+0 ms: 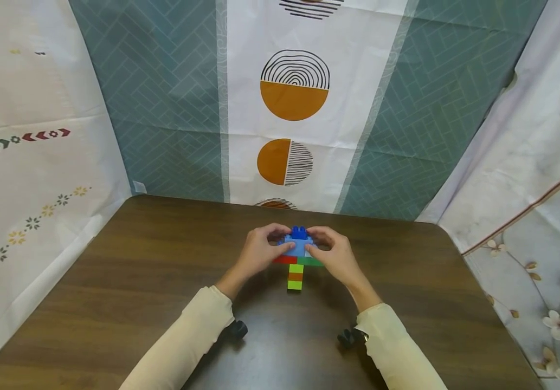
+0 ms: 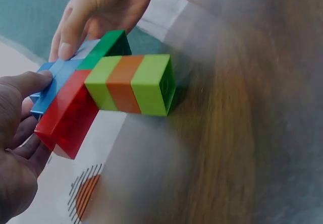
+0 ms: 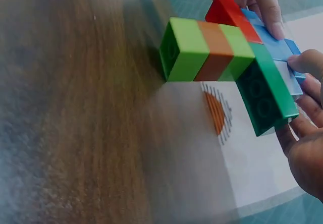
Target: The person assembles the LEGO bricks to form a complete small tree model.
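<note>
Both hands hold a model of toy building bricks (image 1: 297, 249) between them. Its stem stacks a lime brick (image 2: 151, 85), an orange brick (image 2: 124, 84) and another lime brick (image 3: 236, 50). Across the stem's top, a red brick (image 2: 70, 110) and a green brick (image 3: 267, 90) lie end to end. Light blue bricks (image 1: 295, 248) form the layer above, topped by a dark blue brick (image 1: 299, 233). My left hand (image 1: 258, 250) grips the red side, thumb on the light blue layer. On the green side my right hand (image 1: 336, 254) grips likewise, its thumb on the same layer.
A dark brown wooden table (image 1: 162, 249) lies beneath the hands. Behind it hangs a teal and white patterned cloth (image 1: 177, 97). White printed cloths line the left (image 1: 40, 179) and right (image 1: 499, 195) sides. Black wrist devices (image 1: 237, 329) sit below both sleeves.
</note>
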`<action>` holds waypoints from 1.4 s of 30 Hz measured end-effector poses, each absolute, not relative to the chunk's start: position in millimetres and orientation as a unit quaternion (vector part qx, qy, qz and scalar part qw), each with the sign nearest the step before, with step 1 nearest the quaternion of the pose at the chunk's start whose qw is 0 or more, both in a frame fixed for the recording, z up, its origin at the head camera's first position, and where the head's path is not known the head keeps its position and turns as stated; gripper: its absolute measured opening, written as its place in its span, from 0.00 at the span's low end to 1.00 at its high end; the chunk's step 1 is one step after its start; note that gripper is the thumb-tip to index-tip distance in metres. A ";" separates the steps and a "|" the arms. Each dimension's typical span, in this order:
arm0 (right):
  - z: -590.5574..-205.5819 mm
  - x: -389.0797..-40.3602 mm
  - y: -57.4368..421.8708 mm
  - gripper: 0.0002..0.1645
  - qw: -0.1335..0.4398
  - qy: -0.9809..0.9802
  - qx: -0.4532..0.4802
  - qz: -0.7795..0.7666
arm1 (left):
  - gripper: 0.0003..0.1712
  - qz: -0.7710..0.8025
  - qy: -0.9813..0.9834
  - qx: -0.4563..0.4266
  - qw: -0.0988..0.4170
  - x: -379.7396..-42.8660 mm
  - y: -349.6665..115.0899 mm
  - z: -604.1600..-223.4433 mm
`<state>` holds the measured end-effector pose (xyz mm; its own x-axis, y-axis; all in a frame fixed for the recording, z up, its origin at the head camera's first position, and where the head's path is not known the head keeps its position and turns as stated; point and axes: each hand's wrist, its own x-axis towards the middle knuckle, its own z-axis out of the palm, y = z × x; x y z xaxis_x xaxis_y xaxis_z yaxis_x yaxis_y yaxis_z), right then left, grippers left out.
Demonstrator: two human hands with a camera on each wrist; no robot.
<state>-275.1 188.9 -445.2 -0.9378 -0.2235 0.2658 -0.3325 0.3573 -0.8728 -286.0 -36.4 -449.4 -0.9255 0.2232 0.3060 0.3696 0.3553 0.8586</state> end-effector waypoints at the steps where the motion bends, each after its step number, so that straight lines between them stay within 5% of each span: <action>1: -447.4 -277.6 189.0 0.22 0.048 -0.822 0.168 0.541 | 0.18 -0.538 -0.822 -0.178 0.063 -288.3 -36.7 -450.3; 21: -476.6 -306.7 189.6 0.23 -0.065 -0.805 0.050 0.588 | 0.23 -0.489 -0.861 -0.133 -0.051 -321.1 -33.1 -478.3; 42: -484.1 -318.6 189.9 0.25 -0.106 -0.810 0.072 0.572 | 0.21 -0.465 -0.874 -0.134 -0.035 -324.9 -33.9 -484.3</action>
